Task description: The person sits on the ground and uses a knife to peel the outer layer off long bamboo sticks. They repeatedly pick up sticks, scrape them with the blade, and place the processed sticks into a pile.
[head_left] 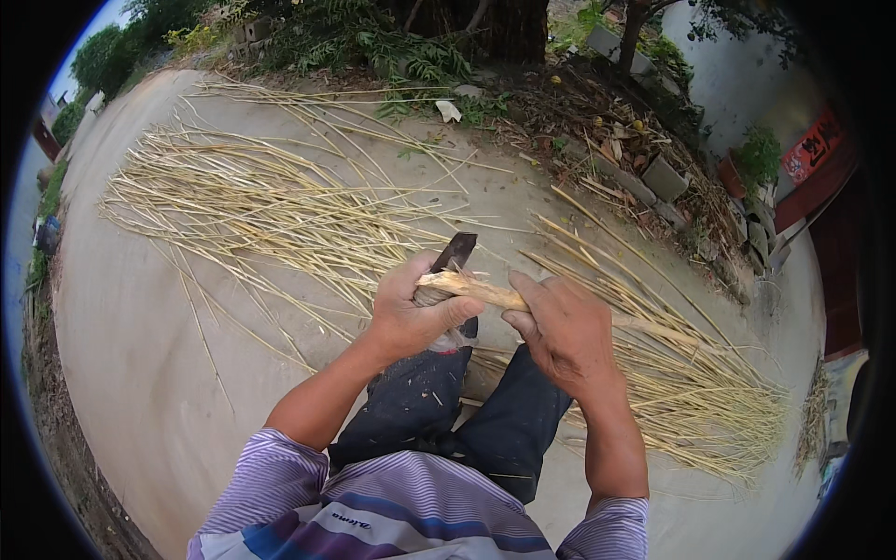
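1. The stick (493,294) you're working with is in front of you, above your knees, running across between your two hands; its left end is ragged and splintered.
2. Your right hand (567,327) is closed round the stick, thumb and fingers pinching it.
3. Your left hand (411,308) is curled about a dark blade (455,252), its thumb lying along the stick's frayed end; the fingers underneath are mostly hidden. The blade points up and away from you.
4. Below, you have dark trousers (509,420) and a striped shirt (420,504).
5. A broad spread of thin pale stalks (271,210) lies to your left, and another bundle (691,401) to your right, both on the pavement (168,327).
6. Farther out, you face a tree trunk (495,28) with greenery and litter around it.
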Motion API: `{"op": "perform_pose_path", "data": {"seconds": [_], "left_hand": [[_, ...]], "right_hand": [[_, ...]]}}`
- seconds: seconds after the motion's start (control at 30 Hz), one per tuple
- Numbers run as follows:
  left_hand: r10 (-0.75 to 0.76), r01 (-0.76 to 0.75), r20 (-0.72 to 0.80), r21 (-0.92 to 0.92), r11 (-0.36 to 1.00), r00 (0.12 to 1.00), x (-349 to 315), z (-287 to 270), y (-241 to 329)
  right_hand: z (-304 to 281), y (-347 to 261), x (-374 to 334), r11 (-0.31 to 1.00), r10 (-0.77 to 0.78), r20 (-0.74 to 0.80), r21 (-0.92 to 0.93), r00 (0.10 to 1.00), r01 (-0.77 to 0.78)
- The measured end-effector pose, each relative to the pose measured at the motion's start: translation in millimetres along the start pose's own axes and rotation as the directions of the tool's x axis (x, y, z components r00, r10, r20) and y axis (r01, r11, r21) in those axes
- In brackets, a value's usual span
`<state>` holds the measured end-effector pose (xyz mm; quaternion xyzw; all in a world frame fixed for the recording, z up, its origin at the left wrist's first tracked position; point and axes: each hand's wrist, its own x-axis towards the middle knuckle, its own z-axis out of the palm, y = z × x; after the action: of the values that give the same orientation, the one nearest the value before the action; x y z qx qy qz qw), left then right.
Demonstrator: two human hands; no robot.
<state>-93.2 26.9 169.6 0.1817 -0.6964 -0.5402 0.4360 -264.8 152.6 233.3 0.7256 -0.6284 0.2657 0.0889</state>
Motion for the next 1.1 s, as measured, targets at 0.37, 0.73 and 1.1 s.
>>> {"op": "perform_pose_path", "data": {"seconds": [0.37,0.73,1.1], "left_hand": [[0.240,-0.225,-0.118,0.130,0.966,0.963,-31,-43,-3],[0.330,-0.324,-0.053,0.091,0.941,0.943,-30,-33,5],[0.480,-0.493,-0.121,-0.120,0.862,0.869,-29,0,-4]], "right_hand": [[-12,-37,10,0.996,-0.021,0.059,0.084,0.998,0.016],[-18,-44,7,0.983,-0.015,0.084,0.181,0.996,0.000],[-11,-50,12,0.956,-0.014,0.073,0.292,0.997,-0.008]]}}
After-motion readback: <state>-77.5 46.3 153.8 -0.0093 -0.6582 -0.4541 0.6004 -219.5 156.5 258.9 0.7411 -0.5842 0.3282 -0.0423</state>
